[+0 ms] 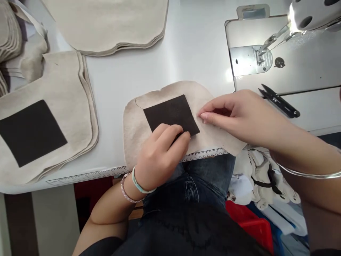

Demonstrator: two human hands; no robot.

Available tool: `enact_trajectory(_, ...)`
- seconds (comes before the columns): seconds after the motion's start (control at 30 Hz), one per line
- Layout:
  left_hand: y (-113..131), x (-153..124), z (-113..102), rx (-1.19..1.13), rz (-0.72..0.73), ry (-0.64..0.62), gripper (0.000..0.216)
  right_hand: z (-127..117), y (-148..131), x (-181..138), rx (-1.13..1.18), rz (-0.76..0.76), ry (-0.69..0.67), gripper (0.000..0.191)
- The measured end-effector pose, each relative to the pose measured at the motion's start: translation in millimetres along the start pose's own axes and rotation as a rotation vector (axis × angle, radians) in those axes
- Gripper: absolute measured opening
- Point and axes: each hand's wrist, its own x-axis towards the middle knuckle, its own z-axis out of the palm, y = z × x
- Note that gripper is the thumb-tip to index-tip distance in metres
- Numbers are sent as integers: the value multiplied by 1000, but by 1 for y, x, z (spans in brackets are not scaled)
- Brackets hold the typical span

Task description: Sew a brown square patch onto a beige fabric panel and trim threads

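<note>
A cream fabric piece (185,87) with rounded corners lies at the table's front edge. On it is a black square patch (170,110), with a loose thread (137,104) curling from its upper left corner. My left hand (163,153) rests over the patch's lower edge, its fingers curled and thumb and forefinger closed there; its palm covers part of the fabric. To the right of the patch, my right hand (231,113) has thumb and forefinger pinched together just above the cream fabric. Whatever is between those fingertips is too small to make out.
A sewing machine (266,53) stands at the upper right, with black thread snips (279,101) beside its bed. Stacked cream fabric pieces (114,25) lie at the back; another stack (71,81) at left bears a black square (33,133). A measuring tape (87,175) lines the front edge.
</note>
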Motion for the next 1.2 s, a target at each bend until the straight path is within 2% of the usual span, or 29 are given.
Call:
enact_trajectory(0.17, 1, 1, -1, -18, -3, -1, 12, -3, -3, 8, 71, 25, -26, 16)
enact_trajectory(0.27, 3, 2, -2, -32, -42, 11, 5, 2, -2, 9, 22, -50, -22, 17)
enact_trajectory(0.43, 4, 2, -3, -43, -124, 43, 7, 8, 0, 8, -44, -141, 3, 22)
enact_trajectory(0.57, 4, 2, -2, -44, -116, 26, 7, 4, -3, 11, 94, -45, -35, 18)
enact_trajectory(0.67, 3, 2, -1, -32, -97, 4, 6, 2, -6, 14, 199, 78, -123, 28)
enact_trajectory(0.73, 2, 3, -1, -20, -77, -10, 5, 2, -7, 16, 231, 119, -135, 30)
enact_trajectory(0.87, 1, 3, -1, -12, -57, -30, 5, 3, -9, 17, 201, 142, -102, 22)
enact_trajectory(1.03, 2, 2, 0, 4, -65, -33, 6, -2, -8, 19, 213, 234, -93, 24)
enact_trajectory(1.2, 2, 2, 0, -3, -72, -34, 8, 0, -11, 27, 116, 240, -109, 28)
